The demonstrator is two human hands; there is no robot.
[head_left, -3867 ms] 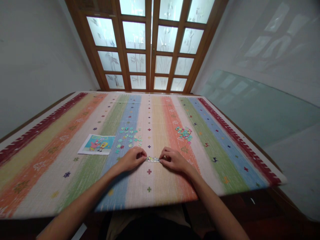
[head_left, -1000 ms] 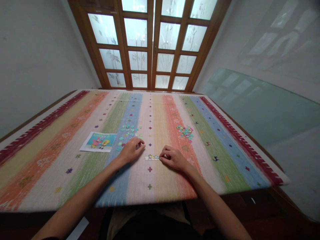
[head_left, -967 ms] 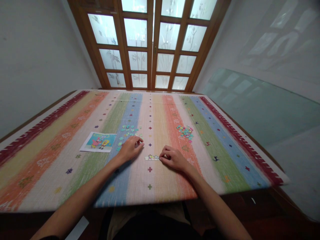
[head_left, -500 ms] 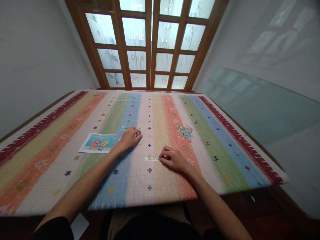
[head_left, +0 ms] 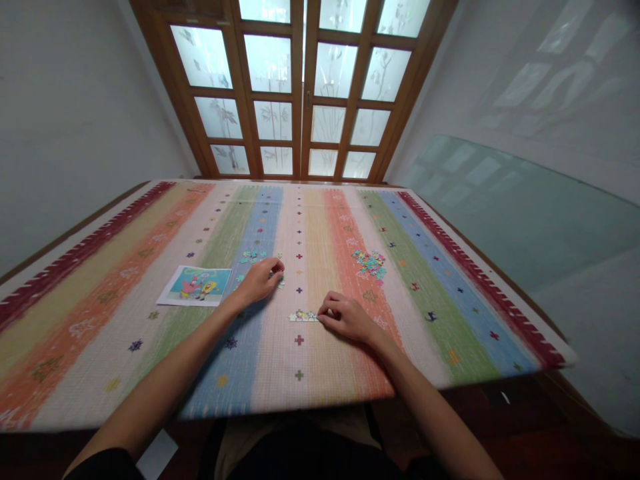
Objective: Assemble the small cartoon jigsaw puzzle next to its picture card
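A short strip of joined jigsaw puzzle pieces lies on the striped tablecloth in front of me. My right hand rests at its right end, thumb and forefinger pinched on the edge piece. Farther out and to the left, my left hand hovers low over the cloth with curled fingers and the thumb close to them. Whatever its fingertips hold, if anything, is too small to make out. Loose greenish puzzle pieces lie behind and around this hand, which partly hides them.
A printed picture sheet with cartoon figures lies left of my left hand. A pile of loose puzzle pieces sits beyond my right hand. The patterned tablecloth covers the table, whose far side faces wooden glazed doors.
My left hand has shifted slightly and its fingers have turned; the light bit seen between its fingertips earlier no longer shows. My right hand and the strip have stayed put.
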